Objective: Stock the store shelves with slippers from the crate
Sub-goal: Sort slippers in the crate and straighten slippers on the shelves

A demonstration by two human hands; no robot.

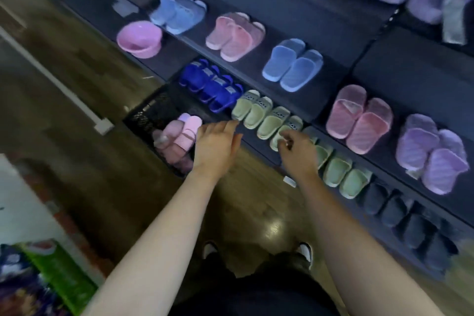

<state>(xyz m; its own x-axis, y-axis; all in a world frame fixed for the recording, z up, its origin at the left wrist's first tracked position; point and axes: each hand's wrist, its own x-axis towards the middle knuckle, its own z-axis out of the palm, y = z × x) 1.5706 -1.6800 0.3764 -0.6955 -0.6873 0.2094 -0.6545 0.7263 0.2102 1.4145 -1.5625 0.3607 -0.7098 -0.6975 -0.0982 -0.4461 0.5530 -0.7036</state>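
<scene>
Both bare forearms reach forward and down toward the lowest shelf point(259, 145). The left hand point(215, 146) is spread flat, palm down, fingers loosely extended and holding nothing, hovering between the black crate point(151, 117) and the shelf edge. The right hand point(298, 151) is curled, its fingertips point(286, 142) pinched at the heel of the nearest pale green slipper point(284, 131); motion blur leaves it unclear whether they truly grip it.

The crate sits on the wooden floor point(84, 100) just left of the shelf, its walls an open plastic mesh. Inside it lie pink slippers point(184, 132), smooth and rounded, some wrapped in clear film.

On the lowest shelf a row of slides runs side by side: deep blue slippers point(210, 87) with small labels on the straps, then the pale green ones, then lighter mint slippers point(341, 174), then dark navy slippers point(407, 218). The shelf above carries ribbed, soft-looking pairs in light blue point(292, 64), pink point(359, 118) and lilac point(431, 154), set well apart. A pink plastic basin point(139, 38) rests at the far left.
</scene>
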